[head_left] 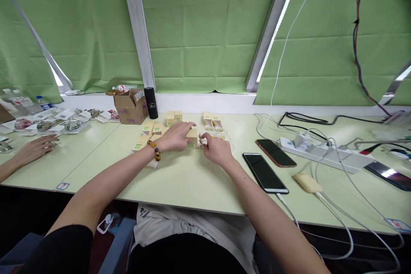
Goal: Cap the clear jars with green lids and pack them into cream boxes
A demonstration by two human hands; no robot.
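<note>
My left hand [176, 137], with a beaded bracelet [154, 150] on its wrist, has its fingers round a small cream cardboard box [192, 138] above the table. Just right of that box my right hand [215, 147] is closed, its thumb and forefinger pinched together. Whatever those fingertips hold is too small to name. Several similar small boxes [158, 128] with green labels stand left of and behind my left hand, some partly hidden by it. Two more cream boxes [212, 121], their fronts showing openings, stand behind my right hand.
A brown carton [131, 106] and a black cylinder [150, 102] stand at the back. Phones [265, 172], a power strip [324, 154] and loose cables lie to the right. At left, another person's hand [37, 149] rests near several small bagged items [72, 126].
</note>
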